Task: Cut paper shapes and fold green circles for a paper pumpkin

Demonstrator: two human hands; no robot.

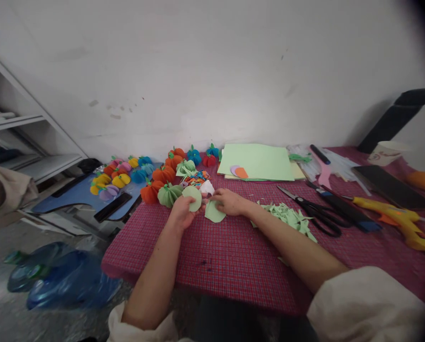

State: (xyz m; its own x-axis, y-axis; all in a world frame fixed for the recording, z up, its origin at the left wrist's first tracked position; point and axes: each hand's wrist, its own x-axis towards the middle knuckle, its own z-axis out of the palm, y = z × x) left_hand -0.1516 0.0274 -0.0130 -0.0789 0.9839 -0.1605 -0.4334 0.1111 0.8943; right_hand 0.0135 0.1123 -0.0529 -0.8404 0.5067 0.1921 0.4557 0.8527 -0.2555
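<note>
Between the fingers of my left hand [184, 212] is a round light green paper piece [192, 197], held just in front of the green paper pumpkin [169, 194]. My right hand [230, 202] has its fingers closed at the top of another light green paper piece [214, 213], which lies on or just above the red checked cloth. Small colourful scraps [197, 178] and a white piece [207, 188] lie right behind my hands. Under and beside my right forearm is a heap of green paper strips [287, 216].
Orange paper pumpkins [163, 174] stand at the back left of the table [234, 266]. Green sheets [257, 161] lie by the wall. Scissors [315, 209], a cutter [348, 209], a yellow glue gun [398, 218] and a paper cup [387, 153] are at the right.
</note>
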